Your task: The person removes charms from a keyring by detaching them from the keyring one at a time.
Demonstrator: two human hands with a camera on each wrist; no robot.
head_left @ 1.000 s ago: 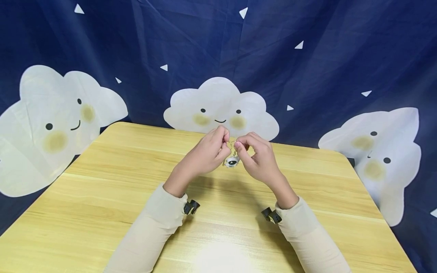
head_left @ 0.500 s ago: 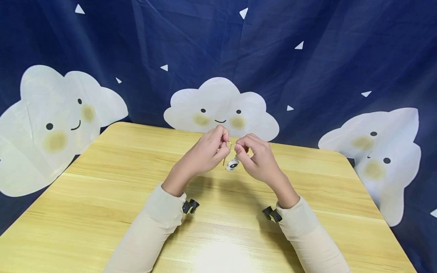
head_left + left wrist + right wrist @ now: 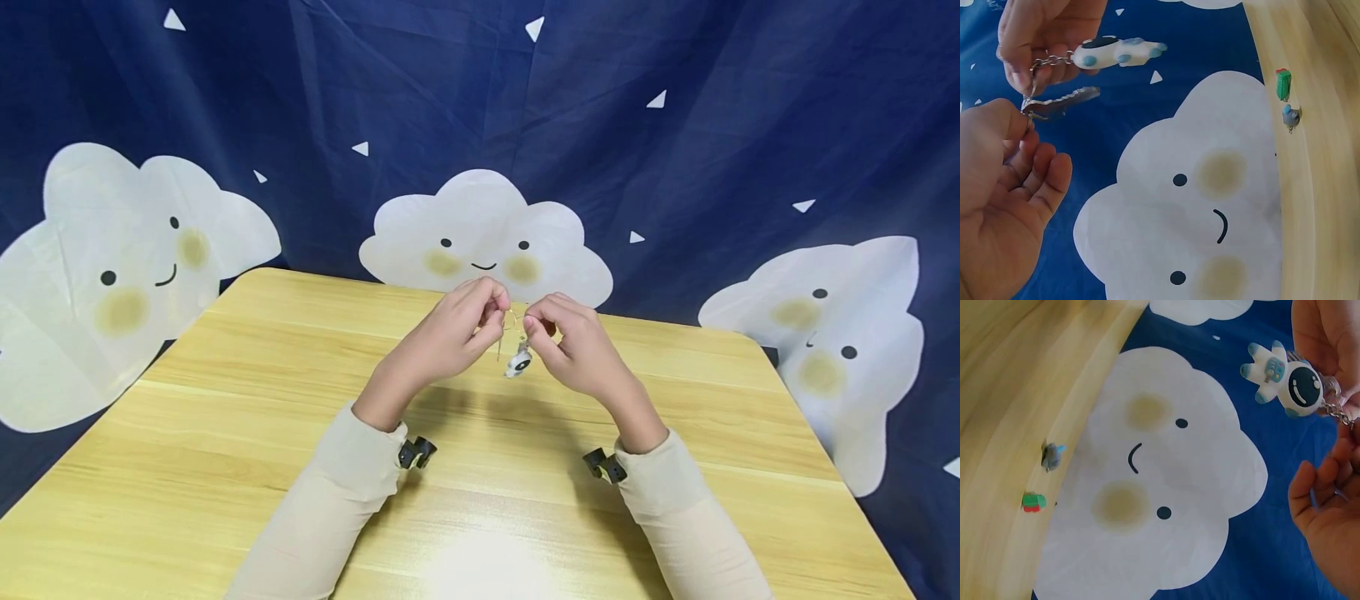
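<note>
My left hand (image 3: pixel 447 335) and right hand (image 3: pixel 577 346) meet above the table, each pinching a thin metal key ring (image 3: pixel 514 317) between thumb and index finger. From the ring hangs a white astronaut keychain charm (image 3: pixel 519 362) with a dark visor and blue hands and feet; its short chain (image 3: pixel 1052 60) runs up by the right fingertips. A metal key (image 3: pixel 1063 103) with a toothed blade hangs at the left fingertips. In the right wrist view the astronaut charm (image 3: pixel 1285 381) shows its front, and the fingertips partly hide the ring.
Two small figures lie near the table's far edge in the wrist views: a green and red one (image 3: pixel 1283 84) and a grey-blue one (image 3: pixel 1291 116). Behind the wooden table (image 3: pixel 225 417) hangs a blue curtain (image 3: pixel 450 83) with white clouds.
The astronaut charm has swung round from facing me to hanging tilted, a little farther right. Both hands have shifted slightly rightward, with the ring still between them.
</note>
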